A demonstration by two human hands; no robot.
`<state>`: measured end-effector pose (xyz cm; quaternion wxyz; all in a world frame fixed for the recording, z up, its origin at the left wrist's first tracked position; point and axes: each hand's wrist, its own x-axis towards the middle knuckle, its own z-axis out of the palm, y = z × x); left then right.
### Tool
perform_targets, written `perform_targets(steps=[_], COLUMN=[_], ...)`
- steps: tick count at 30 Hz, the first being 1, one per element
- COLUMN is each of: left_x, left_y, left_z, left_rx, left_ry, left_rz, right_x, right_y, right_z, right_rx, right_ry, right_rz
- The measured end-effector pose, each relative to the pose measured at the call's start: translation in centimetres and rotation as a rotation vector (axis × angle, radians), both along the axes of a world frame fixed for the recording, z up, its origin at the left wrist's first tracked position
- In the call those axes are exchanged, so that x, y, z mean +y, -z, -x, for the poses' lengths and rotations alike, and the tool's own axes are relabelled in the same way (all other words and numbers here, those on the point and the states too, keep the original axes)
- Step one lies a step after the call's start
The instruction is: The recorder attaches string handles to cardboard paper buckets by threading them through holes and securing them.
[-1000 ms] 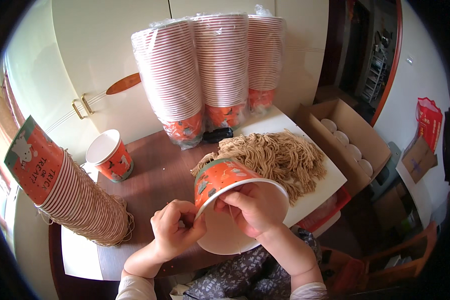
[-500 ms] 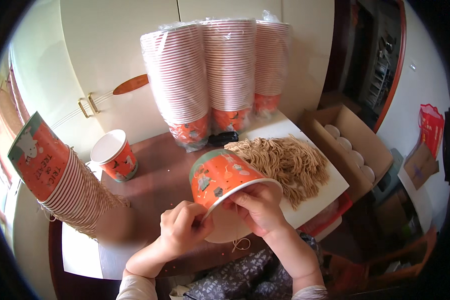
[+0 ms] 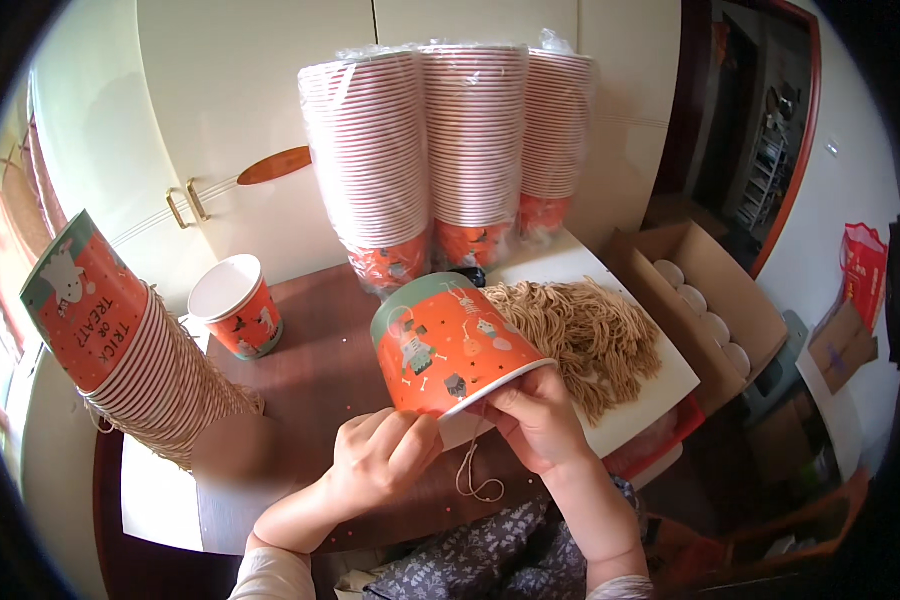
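Tipping an orange paper bucket (image 3: 448, 345) on its side above the counter (image 3: 310, 375), the right hand (image 3: 538, 420) grips its rim while the left hand (image 3: 385, 455) pinches, probably, the string (image 3: 475, 478) dangling below, the opening turned toward the person. A cord pile (image 3: 580, 335) lies at three o'clock.

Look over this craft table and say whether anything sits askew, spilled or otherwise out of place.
The long stack of nested cups at the left lies tipped on its side, bottom end raised, while the wrapped stacks stand upright. The heap of tan string lies loose across the white board. The orange cup in both hands is tilted.
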<state>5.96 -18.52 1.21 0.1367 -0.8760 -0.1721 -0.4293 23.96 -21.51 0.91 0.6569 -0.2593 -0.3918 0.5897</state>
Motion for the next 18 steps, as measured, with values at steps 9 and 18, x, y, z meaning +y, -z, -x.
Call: perform_targets(steps=[9, 18], left_x=[0.5, 0.7], left_y=[-0.3, -0.8], left_z=[-0.3, -0.1], left_rx=[0.153, -0.017], left_ry=[-0.047, 0.048], left_rz=[-0.196, 0.100], right_x=[-0.5, -0.3], right_y=[-0.9, -0.3], right_z=[-0.2, 0.0], right_rx=[0.166, -0.013], right_ry=[-0.065, 0.018], right_rz=[0.146, -0.010])
